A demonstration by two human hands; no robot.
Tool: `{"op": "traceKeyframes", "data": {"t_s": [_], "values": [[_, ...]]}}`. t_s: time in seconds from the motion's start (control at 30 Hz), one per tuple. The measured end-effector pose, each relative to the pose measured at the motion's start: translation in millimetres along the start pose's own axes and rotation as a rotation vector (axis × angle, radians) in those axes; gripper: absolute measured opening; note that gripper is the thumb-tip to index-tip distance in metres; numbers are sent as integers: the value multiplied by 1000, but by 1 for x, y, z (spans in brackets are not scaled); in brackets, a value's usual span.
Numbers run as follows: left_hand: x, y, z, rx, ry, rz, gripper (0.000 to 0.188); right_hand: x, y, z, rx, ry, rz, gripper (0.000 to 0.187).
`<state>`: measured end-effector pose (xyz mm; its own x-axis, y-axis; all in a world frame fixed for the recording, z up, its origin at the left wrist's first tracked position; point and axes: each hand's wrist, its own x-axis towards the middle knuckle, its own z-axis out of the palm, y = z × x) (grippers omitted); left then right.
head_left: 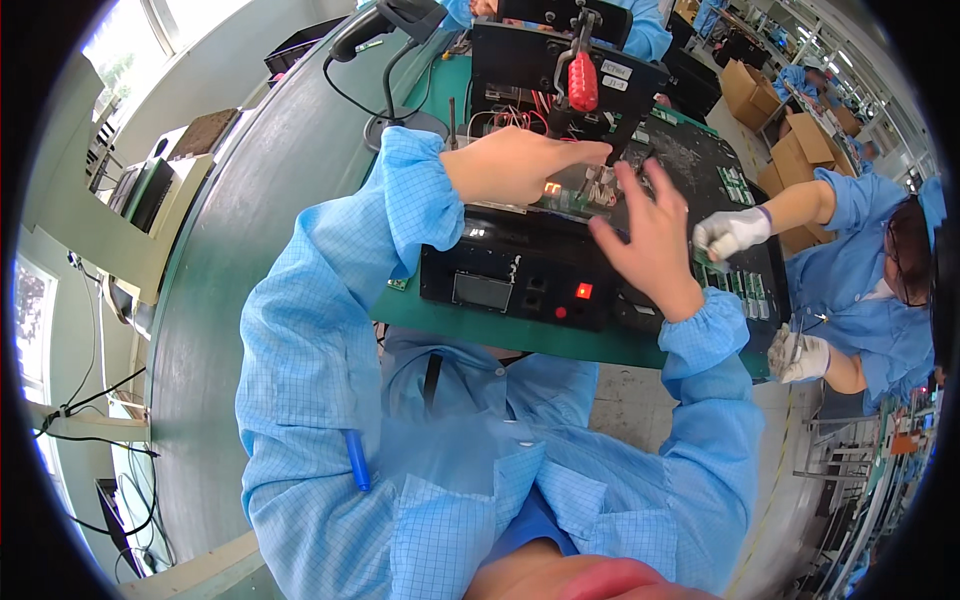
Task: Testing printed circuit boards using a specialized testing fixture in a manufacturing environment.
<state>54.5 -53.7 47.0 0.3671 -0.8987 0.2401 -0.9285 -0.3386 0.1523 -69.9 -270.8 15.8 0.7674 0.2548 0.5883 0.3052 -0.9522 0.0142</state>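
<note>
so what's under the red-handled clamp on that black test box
Below the red-handled toggle clamp sit red wires and a small green circuit board on the black test fixture. The left hand and right hand cover most of the board, so its seating can't be seen.

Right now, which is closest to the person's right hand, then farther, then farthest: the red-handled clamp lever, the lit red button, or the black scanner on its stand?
From the right hand:
1. Lit red button, just below-left, on the black box front.
2. Red-handled clamp lever, above.
3. Black scanner on its stand, far upper left.

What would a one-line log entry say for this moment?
left hand: on green board in black test fixture | right hand: open, fingers spread beside board | red clamp handle: upright
</note>
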Motion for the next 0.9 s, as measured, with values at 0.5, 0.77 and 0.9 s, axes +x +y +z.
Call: {"op": "traceKeyframes", "data": {"t_s": [0.5,0.77,0.9], "values": [[4,0,2,-11,-50,-60,71,10,-4,8,107,-69,-49,91],[-2,6,2,-49,-17,-51,74,16,-1,3,18,-30,-115,84],[-2,4,1,-19,-41,-86,77,14,-7,-1,39,-43,-109,81]]}}
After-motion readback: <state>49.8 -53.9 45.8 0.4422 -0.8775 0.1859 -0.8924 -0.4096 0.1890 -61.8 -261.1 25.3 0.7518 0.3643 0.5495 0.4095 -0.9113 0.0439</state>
